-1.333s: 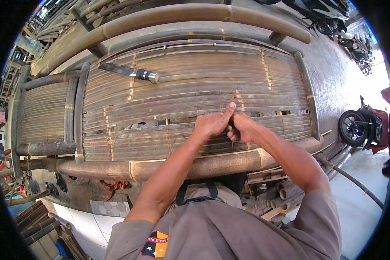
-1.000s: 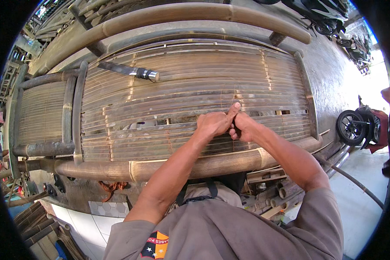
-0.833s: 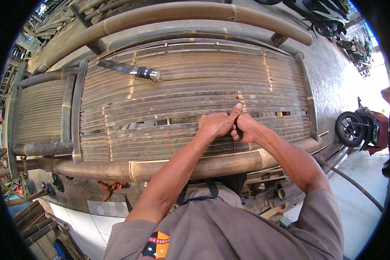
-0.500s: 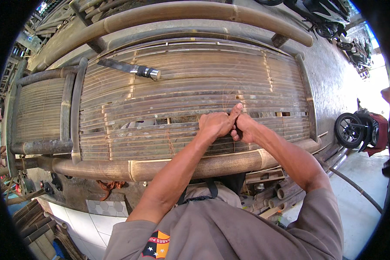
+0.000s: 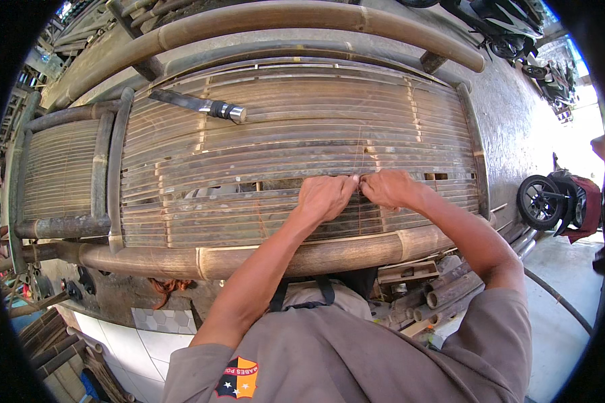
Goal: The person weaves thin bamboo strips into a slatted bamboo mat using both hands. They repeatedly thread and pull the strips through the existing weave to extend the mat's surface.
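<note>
My left hand [image 5: 326,196] and my right hand [image 5: 388,189] meet, fingertips pinched close together, over the slats of a bamboo bench seat [image 5: 282,153]. A thin reddish-brown strand [image 5: 361,149] rises from between them across the slats, and its line continues below toward the front rail. Both hands appear closed on this strand; the exact grip is hidden by the fingers. Beneath the fingers runs a gap between slats. On the far left of the seat lies a big knife [image 5: 212,108], its blade dark and its handle black-wrapped with metal bands.
A thick bamboo rail [image 5: 296,260] runs along the near edge, and another bamboo pole [image 5: 262,21] spans the far side. Bamboo pieces [image 5: 444,294] lie below at the right. A motorcycle [image 5: 561,201] stands beyond the right end. A smaller slatted section [image 5: 62,164] adjoins at left.
My hands have come down from a raised, overlapping grip with one thumb up to a fingertip pinch side by side. The strand, loosely looped before, now looks straighter.
</note>
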{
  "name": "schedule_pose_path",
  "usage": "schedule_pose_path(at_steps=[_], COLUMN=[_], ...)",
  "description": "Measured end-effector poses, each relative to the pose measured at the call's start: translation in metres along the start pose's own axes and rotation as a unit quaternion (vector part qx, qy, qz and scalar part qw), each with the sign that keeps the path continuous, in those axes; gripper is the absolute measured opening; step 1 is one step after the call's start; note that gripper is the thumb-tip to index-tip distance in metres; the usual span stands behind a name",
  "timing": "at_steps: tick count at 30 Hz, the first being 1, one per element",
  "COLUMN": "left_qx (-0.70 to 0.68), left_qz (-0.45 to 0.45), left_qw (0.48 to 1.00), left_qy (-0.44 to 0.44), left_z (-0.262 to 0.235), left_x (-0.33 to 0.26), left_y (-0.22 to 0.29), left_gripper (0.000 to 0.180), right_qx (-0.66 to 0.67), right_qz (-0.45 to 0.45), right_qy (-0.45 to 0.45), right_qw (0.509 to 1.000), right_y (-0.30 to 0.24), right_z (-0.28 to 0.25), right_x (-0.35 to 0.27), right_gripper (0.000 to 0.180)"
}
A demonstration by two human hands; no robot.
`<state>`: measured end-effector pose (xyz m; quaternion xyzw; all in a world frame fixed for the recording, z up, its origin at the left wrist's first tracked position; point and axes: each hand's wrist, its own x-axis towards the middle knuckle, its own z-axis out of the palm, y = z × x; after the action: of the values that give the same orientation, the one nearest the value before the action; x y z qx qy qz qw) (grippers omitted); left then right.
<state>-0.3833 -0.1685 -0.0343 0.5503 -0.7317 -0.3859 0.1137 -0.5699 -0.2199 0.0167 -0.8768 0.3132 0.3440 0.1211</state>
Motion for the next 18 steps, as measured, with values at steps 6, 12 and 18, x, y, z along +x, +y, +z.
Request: schedule_pose_path(at_steps=[6,12,18], left_qx=[0.038,-0.004,0.003], left_qz=[0.077,0.096,0.078], left_qw=[0.991,0.980,0.977], left_qy=[0.099,0.175,0.198], left_z=[0.010,0.013,0.013], left_x=[-0.008,-0.012,-0.011], left_y=[-0.011,-0.010,-0.006], left_gripper=[0.026,0.024,0.022], right_qx=[-0.121,-0.153,-0.040], right_qz=[0.039,0.017,0.037], right_qy=[0.036,0.053,0.078], right_qw=[0.991,0.987,0.995], right_y=[-0.011,-0.014,-0.003], right_z=[-0.008,-0.013,0.001], right_x=[-0.017,-0.015,-0.009], right_gripper=[0.027,0.025,0.026])
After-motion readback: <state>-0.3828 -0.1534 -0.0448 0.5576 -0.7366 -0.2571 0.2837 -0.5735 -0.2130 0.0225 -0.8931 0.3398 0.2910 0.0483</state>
